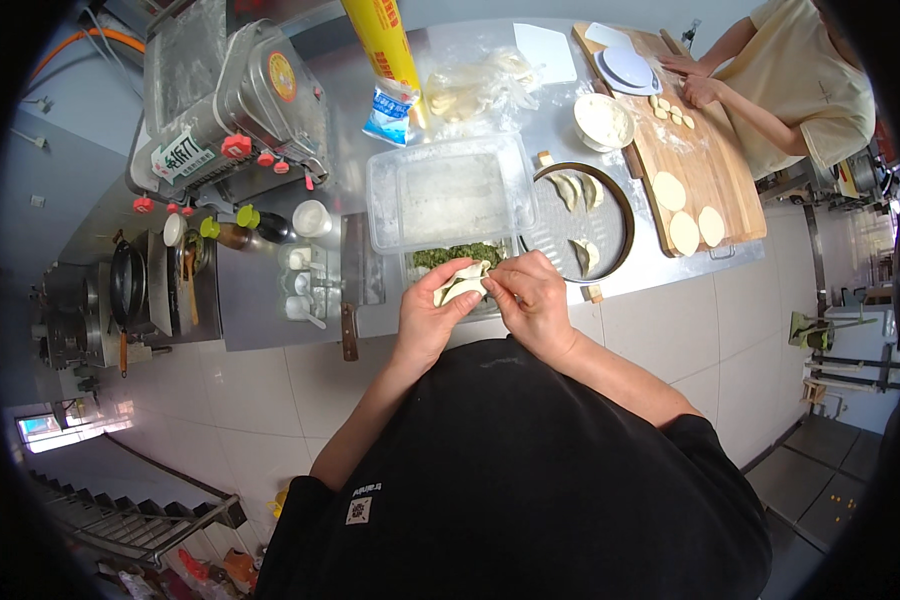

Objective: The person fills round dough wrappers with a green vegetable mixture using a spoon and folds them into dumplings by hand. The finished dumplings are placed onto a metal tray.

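Note:
My left hand [435,307] cradles a half-folded dumpling [461,285], its seam still parted along the left side. At the dumpling's right end, my right hand [526,300] pinches the dough edge between thumb and fingers. Beneath both hands is a container of chopped green filling [457,256], partly hidden by them and by a clear plastic lid [450,191] lying over its far part. To the right, a round steamer [621,196] with a mesh base holds three folded dumplings [586,256].
A co-worker [787,82] handles dough at a wooden board [709,161] bearing flat wrappers [669,190] and small dough pieces. A bowl of flour [604,121] stands beside it. Left are a cleaver [350,330], seasoning box [300,281], bottles [232,234] and dough machine [232,112].

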Available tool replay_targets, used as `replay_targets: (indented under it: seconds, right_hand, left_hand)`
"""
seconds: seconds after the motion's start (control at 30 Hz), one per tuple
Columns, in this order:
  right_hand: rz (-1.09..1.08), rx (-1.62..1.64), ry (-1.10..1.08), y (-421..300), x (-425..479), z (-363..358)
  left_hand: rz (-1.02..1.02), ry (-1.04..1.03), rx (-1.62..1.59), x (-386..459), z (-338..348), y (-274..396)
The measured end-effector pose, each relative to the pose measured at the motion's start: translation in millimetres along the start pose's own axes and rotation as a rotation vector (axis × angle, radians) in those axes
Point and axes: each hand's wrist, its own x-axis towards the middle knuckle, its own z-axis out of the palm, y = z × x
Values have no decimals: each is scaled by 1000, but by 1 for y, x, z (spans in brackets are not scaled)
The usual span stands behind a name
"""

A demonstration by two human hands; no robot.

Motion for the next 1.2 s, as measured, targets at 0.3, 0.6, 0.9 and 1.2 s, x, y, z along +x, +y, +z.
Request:
replay_targets:
  seconds: [0.3, 0.6, 0.9, 1.2]
  right_hand:
    - [90, 64, -18, -6, 7, -1]
    - [-81, 4, 40, -3, 3, 3]
    - [243, 240, -111, -9, 3, -4]
    - [740, 1148, -191, 4, -9, 4]
  left_hand:
    - [-31, -26, 30, -2, 1, 6]
    - [-63, -86, 18, -3, 1, 2]
    - [19, -58, 52, -4, -2, -1]
    - [126, 72, 172, -2, 7, 14]
